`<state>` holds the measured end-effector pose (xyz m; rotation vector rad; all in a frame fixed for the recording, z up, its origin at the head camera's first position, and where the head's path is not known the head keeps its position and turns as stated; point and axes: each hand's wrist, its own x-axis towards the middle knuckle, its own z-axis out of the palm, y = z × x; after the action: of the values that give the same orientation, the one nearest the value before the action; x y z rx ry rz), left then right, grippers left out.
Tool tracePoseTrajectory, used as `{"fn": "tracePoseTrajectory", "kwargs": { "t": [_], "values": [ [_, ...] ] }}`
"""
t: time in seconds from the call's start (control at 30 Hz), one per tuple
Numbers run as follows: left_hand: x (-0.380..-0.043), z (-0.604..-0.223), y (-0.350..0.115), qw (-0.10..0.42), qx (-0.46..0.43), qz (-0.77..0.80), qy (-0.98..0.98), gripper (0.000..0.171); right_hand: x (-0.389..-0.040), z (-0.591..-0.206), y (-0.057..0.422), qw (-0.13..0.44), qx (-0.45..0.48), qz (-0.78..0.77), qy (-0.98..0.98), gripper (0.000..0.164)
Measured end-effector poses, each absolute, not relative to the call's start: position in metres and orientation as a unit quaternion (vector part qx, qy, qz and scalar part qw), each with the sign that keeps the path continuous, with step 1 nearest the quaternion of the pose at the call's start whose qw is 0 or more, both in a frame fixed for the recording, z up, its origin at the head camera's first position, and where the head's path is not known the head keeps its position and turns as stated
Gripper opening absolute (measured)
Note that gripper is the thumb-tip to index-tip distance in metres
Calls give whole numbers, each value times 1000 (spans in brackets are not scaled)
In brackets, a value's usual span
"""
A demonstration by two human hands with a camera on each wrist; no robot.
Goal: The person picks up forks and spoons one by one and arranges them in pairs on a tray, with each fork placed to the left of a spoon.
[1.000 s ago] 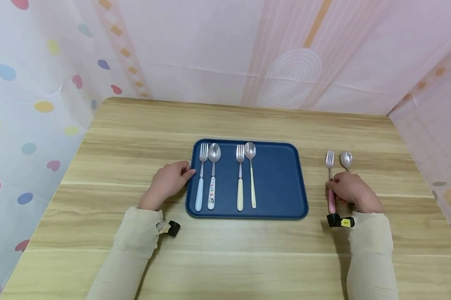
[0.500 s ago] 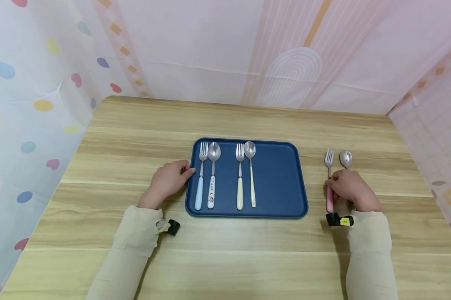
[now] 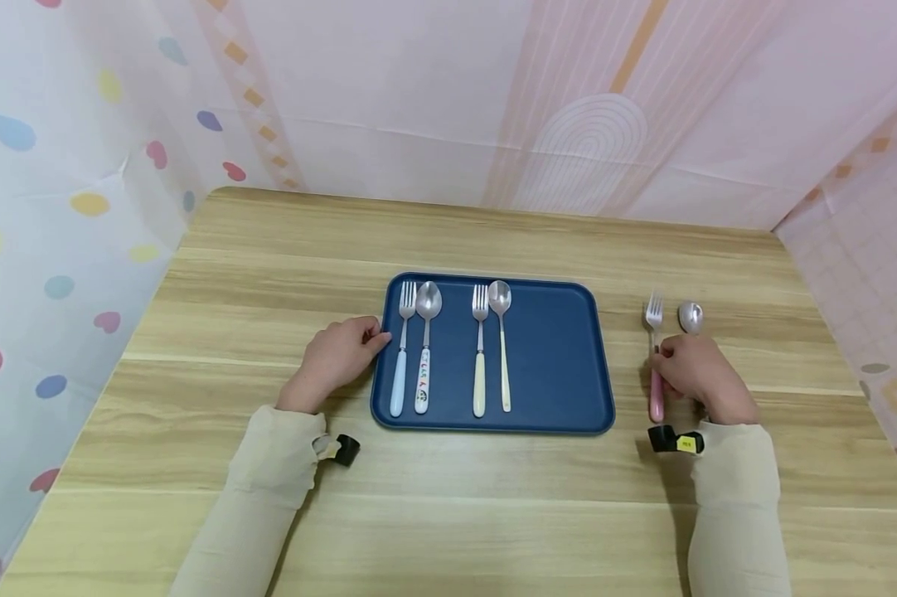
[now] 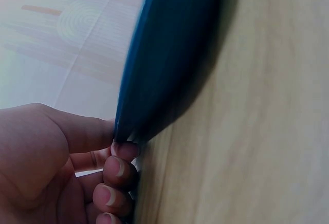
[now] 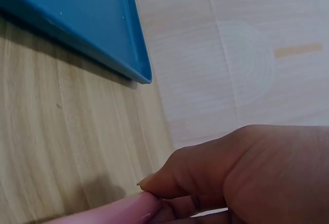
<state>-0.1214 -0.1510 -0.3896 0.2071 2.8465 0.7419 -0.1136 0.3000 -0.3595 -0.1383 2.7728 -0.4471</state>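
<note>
My left hand point(image 3: 336, 356) pinches the left rim of the dark blue tray point(image 3: 556, 356), thumb above and fingertips beneath, as the left wrist view shows. Two fork-and-spoon pairs lie upright on it: a light-blue-handled fork point(image 3: 399, 381) beside a spoon with a patterned white handle point(image 3: 422, 381), then a cream-handled fork point(image 3: 479, 381) beside a slim yellow-handled spoon point(image 3: 504, 373). Right of the tray, my right hand point(image 3: 695, 367) pinches a fork by its pink handle point(image 5: 121, 209). A spoon point(image 3: 690, 317) lies beyond that hand, which hides its handle.
The wooden table point(image 3: 493, 514) extends around the tray. A patterned curtain point(image 3: 419, 99) hangs along its back and sides. Bare tabletop separates the tray's right edge from the fork. Each wrist wears a small black camera point(image 3: 347, 450).
The right hand and the fork have shifted slightly away from me, covering more of the spoon's neck; the fork's tines now look blurred. My left hand stays on the tray rim.
</note>
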Motion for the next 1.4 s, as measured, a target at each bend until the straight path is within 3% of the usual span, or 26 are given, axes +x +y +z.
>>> {"fn": "tracePoseTrajectory", "kwargs": {
  "t": [0.37,0.67,1.4],
  "values": [
    [-118,-387,-149,98,64,251,961,29,-113,-350,290,141,-71,-177,971,27],
    [-121,-387,-149,95,63,249,962,28,-123,-339,251,119,-123,-138,976,30],
    [-121,-387,-147,93,63,258,960,29,-135,-357,188,201,-121,-143,962,26]
  ]
}}
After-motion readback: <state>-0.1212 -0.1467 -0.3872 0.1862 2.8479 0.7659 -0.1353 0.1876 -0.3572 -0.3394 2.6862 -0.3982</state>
